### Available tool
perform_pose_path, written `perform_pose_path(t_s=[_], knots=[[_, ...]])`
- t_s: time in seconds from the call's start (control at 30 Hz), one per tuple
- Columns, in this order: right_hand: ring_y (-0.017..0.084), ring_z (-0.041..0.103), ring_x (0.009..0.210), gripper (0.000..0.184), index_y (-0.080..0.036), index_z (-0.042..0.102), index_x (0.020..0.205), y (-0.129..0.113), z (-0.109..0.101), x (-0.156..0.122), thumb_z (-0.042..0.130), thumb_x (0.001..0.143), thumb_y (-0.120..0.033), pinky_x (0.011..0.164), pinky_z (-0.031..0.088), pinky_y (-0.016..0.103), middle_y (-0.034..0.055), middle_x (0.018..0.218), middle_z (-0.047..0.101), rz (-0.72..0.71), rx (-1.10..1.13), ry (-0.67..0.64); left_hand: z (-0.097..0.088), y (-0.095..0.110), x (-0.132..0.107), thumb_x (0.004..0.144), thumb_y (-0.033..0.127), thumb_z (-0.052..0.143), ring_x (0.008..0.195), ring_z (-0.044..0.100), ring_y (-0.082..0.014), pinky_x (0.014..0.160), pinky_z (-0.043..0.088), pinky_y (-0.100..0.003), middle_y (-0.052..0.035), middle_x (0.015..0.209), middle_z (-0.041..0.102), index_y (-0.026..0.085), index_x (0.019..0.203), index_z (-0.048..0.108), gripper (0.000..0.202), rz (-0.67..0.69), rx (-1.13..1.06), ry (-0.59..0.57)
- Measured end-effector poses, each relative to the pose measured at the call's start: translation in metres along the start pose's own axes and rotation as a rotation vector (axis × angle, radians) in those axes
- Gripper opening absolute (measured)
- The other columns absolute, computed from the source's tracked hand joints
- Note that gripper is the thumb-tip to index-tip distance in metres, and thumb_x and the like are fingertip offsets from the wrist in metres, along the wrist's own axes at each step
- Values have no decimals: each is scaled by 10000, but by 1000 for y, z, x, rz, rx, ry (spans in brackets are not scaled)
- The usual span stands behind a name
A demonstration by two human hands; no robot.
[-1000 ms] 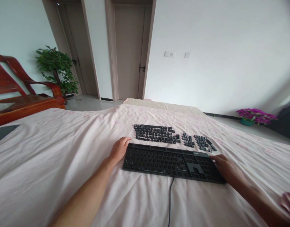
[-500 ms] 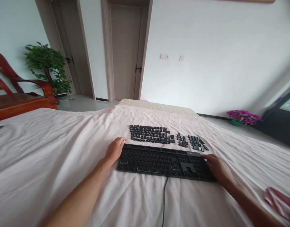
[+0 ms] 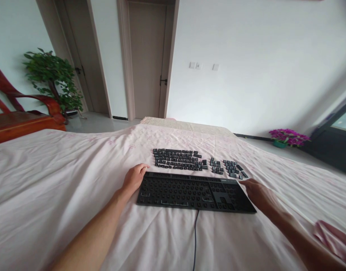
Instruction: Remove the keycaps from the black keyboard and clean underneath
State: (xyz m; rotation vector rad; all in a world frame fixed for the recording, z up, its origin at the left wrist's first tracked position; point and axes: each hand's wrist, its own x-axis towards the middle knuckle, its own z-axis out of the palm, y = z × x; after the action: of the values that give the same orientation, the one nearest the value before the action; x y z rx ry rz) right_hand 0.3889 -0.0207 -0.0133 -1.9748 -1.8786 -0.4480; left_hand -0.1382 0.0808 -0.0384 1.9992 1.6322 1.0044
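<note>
A black keyboard (image 3: 178, 192) with its keycaps off lies flat on the bedcover, bare switches showing. My left hand (image 3: 134, 177) is at its far left corner, fingers closed together with the thumb against the edge; the fingertips are partly hidden. At the far right corner, my right hand (image 3: 257, 194) rests beside the edge with its fingers stretched out, holding nothing visible. Just beyond the keyboard, black keycaps lie in groups: a large block (image 3: 178, 159), a small cluster (image 3: 216, 165) and a number-pad group (image 3: 231, 167). A cable (image 3: 195, 241) runs from the keyboard toward me.
A pale pink bedcover (image 3: 85, 169) with folds spreads under everything. Pink cloth (image 3: 331, 239) lies at the right. Beyond stand a red wooden chair (image 3: 28, 116), a leafy plant (image 3: 50, 73), a brown door (image 3: 146, 60) and purple flowers (image 3: 290, 137).
The keyboard has shifted slightly left. My right hand has drawn off its right edge, uncovering the near right corner. My left hand stays at the left corner, and the view has turned a little.
</note>
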Motion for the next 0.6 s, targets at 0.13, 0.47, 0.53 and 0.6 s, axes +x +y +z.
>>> perform_pose_path(t_s=[0.13,0.47,0.53,0.6], knots=[[227,672,857,332,-291,735,1066,-47,-25,22,455,888,-279,623,484,306,61,1092,706,-61,-18,-1,-4,0,2,881,289,456,853,676,-177,764,466,-246,-19,944,755,237,1015,722,302,-29,-81,17],[185,612,929,203,-262,756,947,-257,-10,70,559,897,-266,871,436,303,23,975,718,-440,416,-164,-6,2,0,864,281,484,877,671,-181,762,460,-251,-26,986,751,234,976,734,278,-20,-113,10],[180,596,945,198,-269,762,930,-286,2,82,568,892,-265,877,415,287,18,971,714,-446,390,-189,-6,2,0,861,283,490,863,672,-179,745,463,-247,-26,968,751,230,983,729,274,-34,-135,1],[180,581,951,207,-277,768,913,-309,14,94,562,891,-277,877,400,282,23,980,707,-415,329,-229,-5,1,1,859,281,491,859,672,-176,740,466,-243,-26,959,748,227,986,725,272,-41,-161,-3]])
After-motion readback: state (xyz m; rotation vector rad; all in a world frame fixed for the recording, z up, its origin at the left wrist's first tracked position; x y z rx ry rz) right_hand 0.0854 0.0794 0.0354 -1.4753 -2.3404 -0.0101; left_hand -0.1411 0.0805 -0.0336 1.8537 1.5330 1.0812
